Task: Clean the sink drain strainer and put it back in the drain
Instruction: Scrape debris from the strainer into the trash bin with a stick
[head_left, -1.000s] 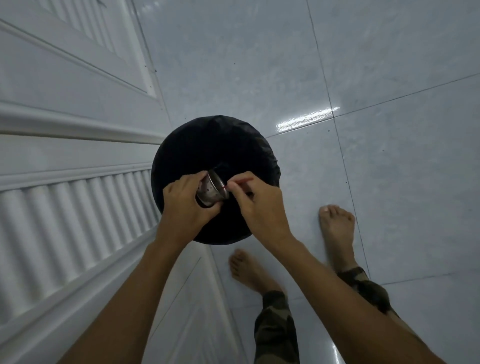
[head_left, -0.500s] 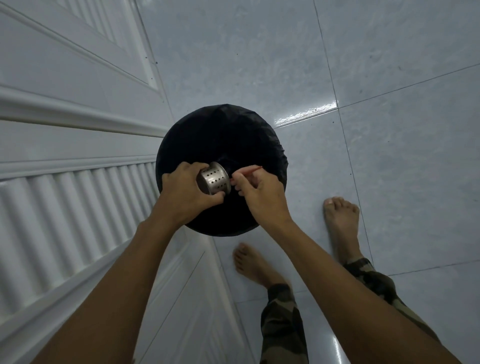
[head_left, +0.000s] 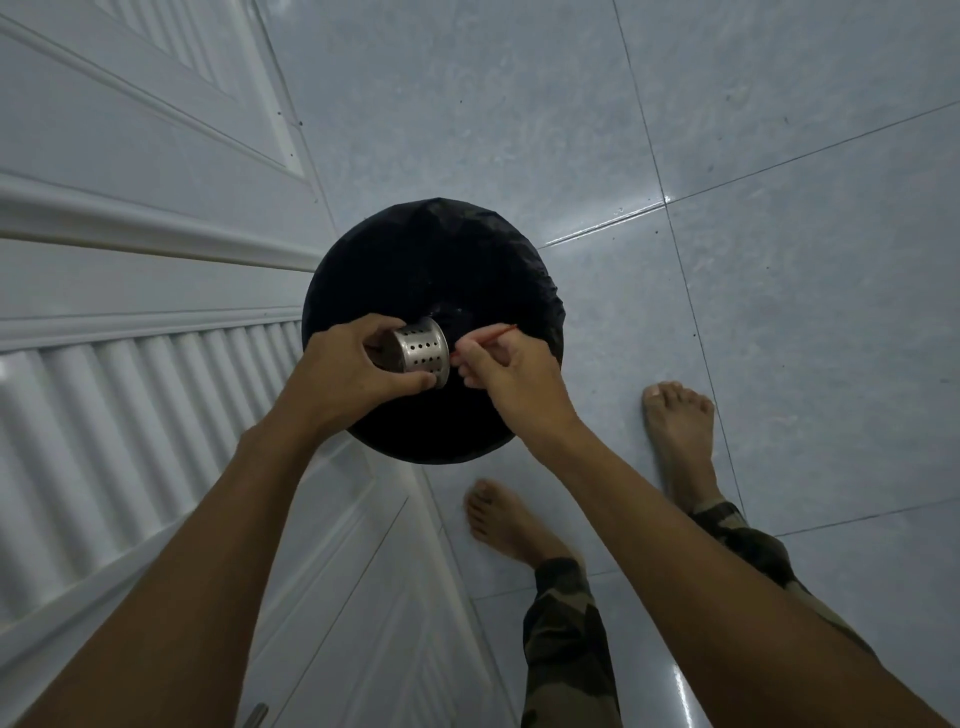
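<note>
- Over the mouth of the black-lined bin (head_left: 441, 249), toward its 6 o'clock edge: one perforated metal strainer (head_left: 422, 352), held in the air on its side with its flanged rim turned toward 3 o'clock.
- Left hand (head_left: 345, 371): at the strainer's 9 o'clock, fingers curled round the cup and thumb clamped under it near the rim.
- Right hand (head_left: 511, 371): at the strainer's 3 o'clock, just beside the rim, fingers pinched together on a thin red stick (head_left: 491, 335).
- Red stick: free end slants up toward 2 o'clock; whether the lower end touches the strainer cannot be told.
- Bin: round, black bag stretched over its rim, standing on the floor (head_left: 753, 182) close against a white panelled door (head_left: 130, 156) at its 9 o'clock.
- Floor: pale glossy tiles with dark grout lines.
- Bare feet: left foot (head_left: 506, 522) at the bin's 6 o'clock, right foot (head_left: 675, 431) at its 4 o'clock, both flat on the tiles.
- Camouflage trousers (head_left: 566, 623): cuffs above both ankles.
</note>
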